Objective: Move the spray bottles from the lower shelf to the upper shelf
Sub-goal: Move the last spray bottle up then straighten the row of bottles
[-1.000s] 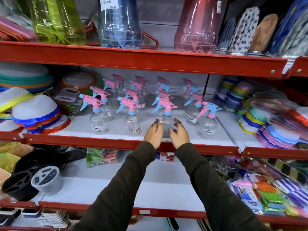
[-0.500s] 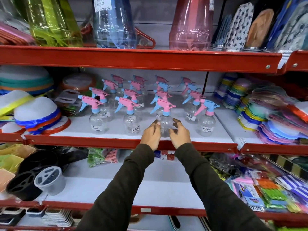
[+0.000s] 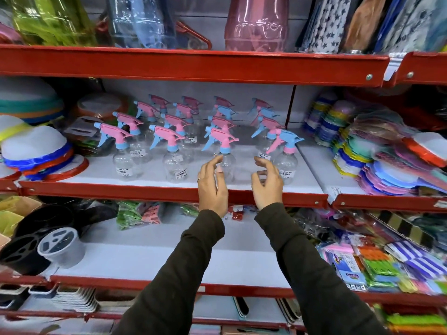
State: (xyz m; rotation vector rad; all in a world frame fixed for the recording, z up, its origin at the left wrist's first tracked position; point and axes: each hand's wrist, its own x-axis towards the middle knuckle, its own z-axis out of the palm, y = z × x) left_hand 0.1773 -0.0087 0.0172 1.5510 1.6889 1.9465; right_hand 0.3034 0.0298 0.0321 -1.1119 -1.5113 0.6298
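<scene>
Several clear spray bottles with pink and blue trigger heads stand in rows on the upper shelf (image 3: pixel 169 192). A front bottle (image 3: pixel 226 163) with a pink head stands between my hands. My left hand (image 3: pixel 212 184) is open just left of it, fingertips close to its body. My right hand (image 3: pixel 267 181) is open, fingers curled, apart from that bottle and just in front of a blue-headed bottle (image 3: pixel 286 160). The white lower shelf (image 3: pixel 154 259) below my arms shows no spray bottles.
Round net covers (image 3: pixel 33 148) sit at the left of the upper shelf, stacked colourful packs (image 3: pixel 387 155) at its right. A black and a grey container (image 3: pixel 60 245) lie at the lower left, packaged goods (image 3: pixel 362 264) at the lower right. Large tinted bottles (image 3: pixel 256 22) stand on the top shelf.
Both hands were cupped around the front pink-headed bottle; they have now let go and spread apart, the right hand moving further to the right. The bottle stays on the shelf.
</scene>
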